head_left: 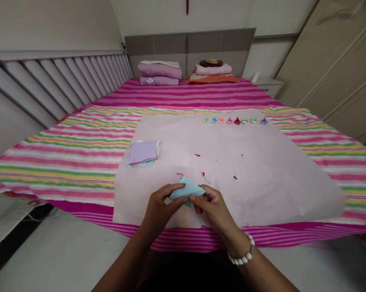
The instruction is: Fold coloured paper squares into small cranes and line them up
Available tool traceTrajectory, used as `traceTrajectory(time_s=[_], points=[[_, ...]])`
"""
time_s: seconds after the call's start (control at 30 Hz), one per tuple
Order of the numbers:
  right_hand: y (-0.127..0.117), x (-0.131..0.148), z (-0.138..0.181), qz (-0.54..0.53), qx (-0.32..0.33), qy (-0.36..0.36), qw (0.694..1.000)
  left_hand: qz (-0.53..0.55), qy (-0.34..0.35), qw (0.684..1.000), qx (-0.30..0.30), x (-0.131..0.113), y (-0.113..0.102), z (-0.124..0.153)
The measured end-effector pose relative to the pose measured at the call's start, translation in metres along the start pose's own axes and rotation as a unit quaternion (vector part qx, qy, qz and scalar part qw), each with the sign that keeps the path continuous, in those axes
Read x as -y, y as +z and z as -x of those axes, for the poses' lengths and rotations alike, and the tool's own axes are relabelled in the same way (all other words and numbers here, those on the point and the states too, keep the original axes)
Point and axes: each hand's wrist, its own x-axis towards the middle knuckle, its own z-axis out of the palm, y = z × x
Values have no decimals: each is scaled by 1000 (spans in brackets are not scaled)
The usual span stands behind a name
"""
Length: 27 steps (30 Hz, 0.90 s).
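Note:
A light blue sheet of paper (188, 188), folded into a pointed, roughly triangular shape, is held up over the near edge of the large white sheet. My left hand (163, 205) pinches its left corner between thumb and fingers. On the other side, my right hand (211, 207) grips the lower right part, its thumb pressed close to the left thumb. The fingers behind the paper are partly hidden. Left and forward of my hands lies a stack of square papers (142, 152), lilac on top, with pale blue and white edges showing beneath.
Small folded paper shapes in several colours, one dark red (237, 121), stand in a row at the far side of the white sheet (274, 174). Red paper scraps (202, 174) lie around its middle. Folded bedding (160, 73) rests by the headboard (158, 44). A railing (70, 81) runs along the left.

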Motion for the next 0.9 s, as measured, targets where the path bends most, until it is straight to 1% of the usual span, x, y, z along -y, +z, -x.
traceTrajectory(time_s=[0.13, 0.27, 0.37, 0.43, 0.5, 0.57, 0.6, 0.67, 0.73, 0.83, 0.9], points=[[0, 0, 0, 7, -10, -12, 1000, -3, 26, 1000, -7, 2, 2, 0], [2, 2, 0, 18, -7, -18, 1000, -21, 50, 998, -30, 4, 3, 0], [0, 1, -1, 26, -27, -27, 999, -26, 51, 998, -12, 4, 2, 0], [-3, 1, -2, 37, -53, -59, 996, -24, 57, 998, 13, 2, 2, 0], [-6, 2, -3, 64, -60, -116, 989, -23, 69, 997, 34, 0, 2, 0], [-8, 4, -3, 90, -30, -156, 983, -24, 76, 996, 50, -2, 2, 1], [-8, 6, -3, 95, -11, -162, 982, -25, 72, 996, 55, -3, 3, 1], [-8, 8, -3, 88, 7, -151, 985, -21, 41, 998, 52, -5, 3, 0], [-7, 9, -2, 76, -3, -139, 987, -1, -15, 999, 34, -5, 2, 0], [-7, 8, -2, 64, -13, -123, 990, 66, -99, 993, -1, -3, 0, -2], [-8, 7, -3, 53, -14, -112, 992, 112, -136, 984, -17, 0, -2, -3]])
